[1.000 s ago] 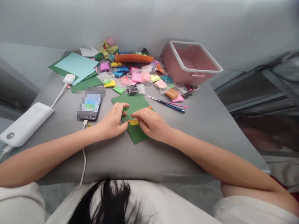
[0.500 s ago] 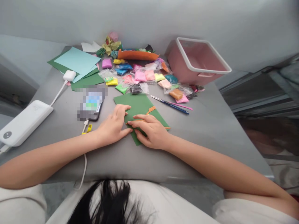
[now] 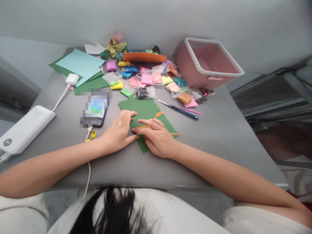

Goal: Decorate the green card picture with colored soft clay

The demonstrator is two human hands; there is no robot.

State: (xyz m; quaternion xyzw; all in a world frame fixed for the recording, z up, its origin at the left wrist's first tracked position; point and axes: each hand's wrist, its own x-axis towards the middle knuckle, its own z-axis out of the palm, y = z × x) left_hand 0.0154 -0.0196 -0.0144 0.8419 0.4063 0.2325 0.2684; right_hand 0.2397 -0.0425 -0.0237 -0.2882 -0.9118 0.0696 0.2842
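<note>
A green sheet of card (image 3: 141, 107) lies on the grey table in front of me. My left hand (image 3: 119, 131) rests at its left edge, thumb and fingers apart, holding nothing. On the card lies my right hand (image 3: 158, 138) with its fingers stretched out to the left, pressing on a thin orange strip (image 3: 143, 127). Part of that strip is hidden under the fingers, and its thin end (image 3: 174, 134) shows at the card's right edge. Just beyond the right hand sits a small flat orange piece (image 3: 159, 114), which looks like clay.
A craft knife (image 3: 180, 110) and a pink stick lie right of the card. Behind are several bags of coloured clay (image 3: 146, 79), a pink basket (image 3: 195, 70) and coloured paper (image 3: 78, 63). A phone (image 3: 97, 107) and a cabled white power bank (image 3: 26, 128) are at left.
The right hand has shifted slightly, its thumb drawn in closer under the fingers along the orange strip. My left hand and the card have hardly moved.
</note>
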